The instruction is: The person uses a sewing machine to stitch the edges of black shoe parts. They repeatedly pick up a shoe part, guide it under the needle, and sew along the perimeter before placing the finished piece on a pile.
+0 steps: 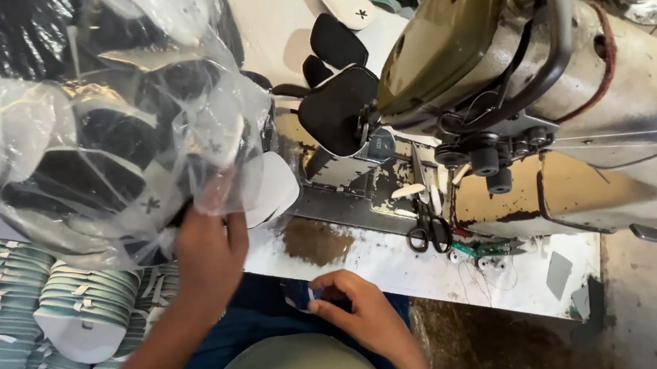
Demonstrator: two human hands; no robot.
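A worn industrial sewing machine (590, 76) fills the far right part of the desk (374, 260), its paint chipped and stained. At the desk's left end a large clear plastic bag (76, 118), stuffed with black and white cut shoe pieces, is held up over the near edge. The left hand (208, 250) grips the bag's lower end, fingers closed tight on the gathered plastic. Past the desk's left edge, lower down, lie bundled stacks of pale green cut pieces (11, 327). Several black oval pieces (338, 105) rest on the desk beside the machine's head. The right hand (360, 310) sits at the near edge of the desk over the lap, fingers curled around a small dark object (302, 294) too hidden to identify. Black scissors (429, 232) lie under the machine's arm.
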